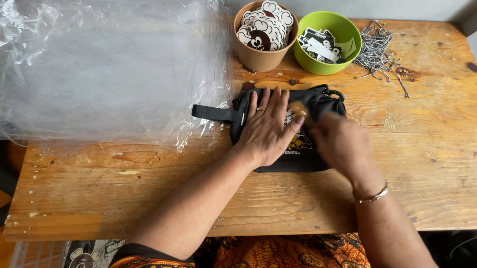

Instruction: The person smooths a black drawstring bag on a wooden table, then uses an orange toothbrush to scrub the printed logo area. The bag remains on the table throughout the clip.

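Observation:
A small black fabric pouch (322, 104) with a strap (213, 113) and a yellow-and-white print lies flat in the middle of the wooden table (438, 150). My left hand (267, 126) presses flat on the pouch's left half, fingers spread, a ring on one finger. My right hand (341, 141) rests on the pouch's right half, blurred, with fingers curled toward the print; whether it pinches anything I cannot tell. A thin bracelet (373, 197) sits on that wrist.
A stack of clear plastic bags (98, 66) covers the table's left back. Behind the pouch stand a brown cup of round black-and-white stickers (263, 29) and a green bowl of tags (326, 41). A pile of metal ball chains (379, 53) lies right of the bowl.

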